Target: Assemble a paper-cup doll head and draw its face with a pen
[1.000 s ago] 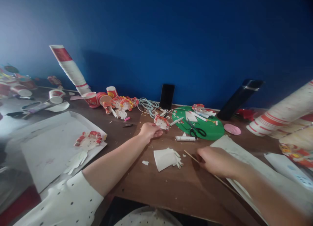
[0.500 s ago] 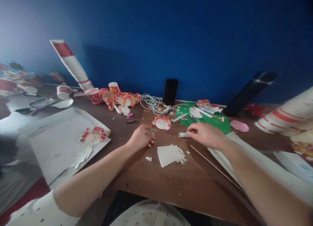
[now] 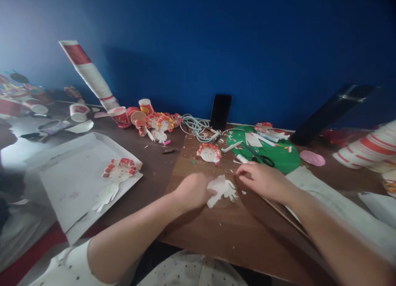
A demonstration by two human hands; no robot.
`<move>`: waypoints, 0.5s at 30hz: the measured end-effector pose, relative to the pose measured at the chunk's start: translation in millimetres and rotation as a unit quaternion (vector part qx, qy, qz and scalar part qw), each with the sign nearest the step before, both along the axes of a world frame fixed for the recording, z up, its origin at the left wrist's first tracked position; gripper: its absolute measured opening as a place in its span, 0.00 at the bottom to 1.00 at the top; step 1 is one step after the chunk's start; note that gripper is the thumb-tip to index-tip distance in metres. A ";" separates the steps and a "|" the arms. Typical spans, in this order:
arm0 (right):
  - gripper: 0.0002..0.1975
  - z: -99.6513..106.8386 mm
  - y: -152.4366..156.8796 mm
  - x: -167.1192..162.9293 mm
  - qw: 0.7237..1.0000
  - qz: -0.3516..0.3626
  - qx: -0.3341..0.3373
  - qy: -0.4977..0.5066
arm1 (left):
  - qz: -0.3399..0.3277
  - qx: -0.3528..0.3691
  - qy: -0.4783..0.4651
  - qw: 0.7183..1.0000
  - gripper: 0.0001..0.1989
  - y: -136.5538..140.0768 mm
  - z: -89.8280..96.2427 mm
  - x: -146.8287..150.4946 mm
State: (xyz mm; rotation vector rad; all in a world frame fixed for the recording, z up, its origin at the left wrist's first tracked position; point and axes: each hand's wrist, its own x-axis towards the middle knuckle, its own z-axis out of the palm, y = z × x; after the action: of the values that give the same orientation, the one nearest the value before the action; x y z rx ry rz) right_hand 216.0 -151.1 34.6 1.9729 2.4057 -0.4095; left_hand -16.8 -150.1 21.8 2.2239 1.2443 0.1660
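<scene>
My left hand (image 3: 194,191) pinches the left edge of a white paper piece (image 3: 218,188), with the thumb on top. Finger-like cut paper strips (image 3: 229,190) show at that piece's right side. My right hand (image 3: 258,179) hovers just right of the paper, fingers loosely bent and apart, with nothing visible in them. Behind it lies a small white tube (image 3: 242,158), beside black scissors (image 3: 262,159) on a green round mat (image 3: 281,154). A paper face with a red and white curled rim (image 3: 209,153) rests on the brown board (image 3: 198,224) beyond my hands.
On the left is a white box lid (image 3: 68,195) holding another red-rimmed paper face (image 3: 120,170). A tall stack of paper cups (image 3: 93,80) leans at the back. A phone (image 3: 221,111) stands against the blue wall. A thin stick (image 3: 287,218) lies under my right forearm.
My right hand has let go of the white tube, which now lies at the mat's edge. My left hand has moved nearer and right and taken hold of the white paper piece.
</scene>
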 end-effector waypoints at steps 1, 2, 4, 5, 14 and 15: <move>0.11 1.0 -4.4 -2.9 0.999 0.008 -0.015 0.028 | 0.019 -0.020 -0.041 0.999 0.09 3.8 1.1 -4.7; 0.12 0.7 -8.3 -6.2 0.998 0.019 -0.030 0.053 | 0.044 -0.046 -0.078 0.995 0.09 7.3 2.1 -9.1; 0.14 -4.6 -13.3 -13.4 0.996 0.023 -0.029 0.084 | 0.096 -0.081 -0.130 0.984 0.09 12.7 3.6 -15.9; 0.16 -9.3 -14.1 -17.1 0.995 0.021 -0.017 0.091 | 0.121 -0.094 -0.146 0.977 0.09 14.4 3.9 -17.8; 0.09 -27.1 -5.6 -34.0 0.995 0.047 -0.008 0.085 | 0.261 -0.281 -0.383 0.841 0.06 19.2 -2.4 -15.7; 0.08 -23.3 -4.6 -31.3 0.995 0.046 -0.010 0.086 | 0.266 -0.297 -0.405 0.823 0.05 20.3 -3.0 -15.8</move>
State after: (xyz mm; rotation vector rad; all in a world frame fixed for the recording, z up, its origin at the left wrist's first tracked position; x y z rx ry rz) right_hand 184.7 -155.7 11.3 1.8812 2.5696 -0.6232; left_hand -32.5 -129.8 18.8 1.0209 1.1467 0.7417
